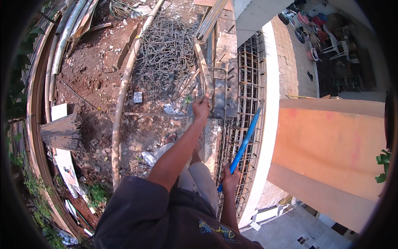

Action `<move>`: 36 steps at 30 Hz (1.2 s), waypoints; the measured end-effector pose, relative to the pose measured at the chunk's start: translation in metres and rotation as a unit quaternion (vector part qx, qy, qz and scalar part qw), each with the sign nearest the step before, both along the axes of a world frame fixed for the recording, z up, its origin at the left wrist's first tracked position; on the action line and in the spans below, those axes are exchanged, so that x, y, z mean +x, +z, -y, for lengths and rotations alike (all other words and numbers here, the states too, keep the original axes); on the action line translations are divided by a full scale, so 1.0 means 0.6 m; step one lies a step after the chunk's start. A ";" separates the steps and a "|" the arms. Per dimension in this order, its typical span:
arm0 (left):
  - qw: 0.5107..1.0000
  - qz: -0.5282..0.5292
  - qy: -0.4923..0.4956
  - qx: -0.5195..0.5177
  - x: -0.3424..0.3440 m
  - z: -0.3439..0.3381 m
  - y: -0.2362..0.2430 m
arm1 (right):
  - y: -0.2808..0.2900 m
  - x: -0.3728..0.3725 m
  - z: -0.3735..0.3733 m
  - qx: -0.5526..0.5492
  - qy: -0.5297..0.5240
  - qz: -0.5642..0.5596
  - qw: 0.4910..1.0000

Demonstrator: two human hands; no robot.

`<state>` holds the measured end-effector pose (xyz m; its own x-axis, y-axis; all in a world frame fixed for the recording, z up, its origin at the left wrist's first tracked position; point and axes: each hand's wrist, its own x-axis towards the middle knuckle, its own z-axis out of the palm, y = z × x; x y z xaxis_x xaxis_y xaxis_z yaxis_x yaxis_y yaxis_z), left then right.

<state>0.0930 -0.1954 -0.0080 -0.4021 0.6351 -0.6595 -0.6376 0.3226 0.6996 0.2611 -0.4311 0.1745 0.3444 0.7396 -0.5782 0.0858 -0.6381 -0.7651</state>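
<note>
My right hand (230, 178) is wrapped round the lower part of a long blue pipe (246, 141). The pipe slants up and to the right, over a long cage of tied rebar (244, 103). My left hand (201, 108) is closed at the near left corner of a wooden workbench (222, 41) with metal pegs standing in its top. Whatever its fingers hold is hidden by the hand. Just right of it, a bent steel rod (226, 93) lies among the pegs. A wooden slat (203, 68) runs along the bench's left side, down to my left hand.
Beyond my left hand lies a big heap of bent rebar stirrups (166, 54). A long wooden pole (125, 87) crosses the dirt, with a bundle of cut rods (64, 133) further left. To the right run a white wall edge (267, 83) and a large orange-brown panel (327, 145).
</note>
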 end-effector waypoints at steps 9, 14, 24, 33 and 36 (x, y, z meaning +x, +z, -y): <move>0.984 -0.130 -0.120 0.029 -0.094 -0.185 -0.027 | 0.006 0.123 -0.042 -0.060 0.088 -0.011 0.994; 0.971 -0.128 -0.198 -0.047 -0.119 -0.302 0.038 | -0.037 0.218 -0.099 0.098 0.179 0.197 0.959; 0.975 -0.048 -0.202 -0.082 -0.116 -0.313 0.032 | -0.094 0.422 -0.246 -0.090 0.369 0.240 0.893; 0.979 -0.040 -0.189 -0.071 -0.126 -0.310 0.028 | -0.076 0.440 -0.430 -0.106 0.514 0.254 0.813; 0.987 -0.068 -0.129 -0.066 -0.104 -0.322 0.015 | -0.082 0.449 -0.441 -0.124 0.529 0.249 0.802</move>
<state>0.0307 -0.0025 0.0010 -0.3290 0.6399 -0.6945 -0.4257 0.5559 0.7140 0.5307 -0.1667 0.1251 -0.1664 0.6540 -0.7379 0.9347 -0.1336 -0.3292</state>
